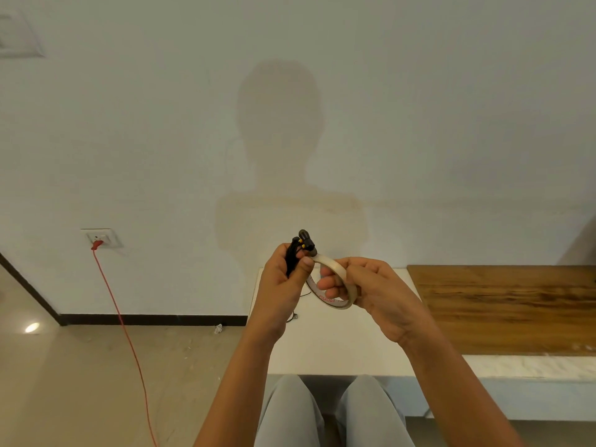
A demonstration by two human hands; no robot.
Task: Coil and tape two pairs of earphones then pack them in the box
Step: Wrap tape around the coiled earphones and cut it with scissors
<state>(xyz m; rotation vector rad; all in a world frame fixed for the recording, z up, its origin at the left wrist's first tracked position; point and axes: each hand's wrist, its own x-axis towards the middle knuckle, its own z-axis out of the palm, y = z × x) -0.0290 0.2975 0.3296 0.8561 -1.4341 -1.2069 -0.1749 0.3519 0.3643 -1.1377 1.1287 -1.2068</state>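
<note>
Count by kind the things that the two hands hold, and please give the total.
earphone bundle, in the left hand: 1
tape roll, in the right hand: 1
Total: 2

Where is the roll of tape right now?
In the head view, near the middle, the roll of tape is held by the right hand above the white table, right beside the coiled earphones gripped in the left hand.

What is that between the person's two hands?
A roll of tape: the right hand holds it, and the left hand, gripping the coiled earphones, has its thumb at the rim. The head view shows it.
</note>
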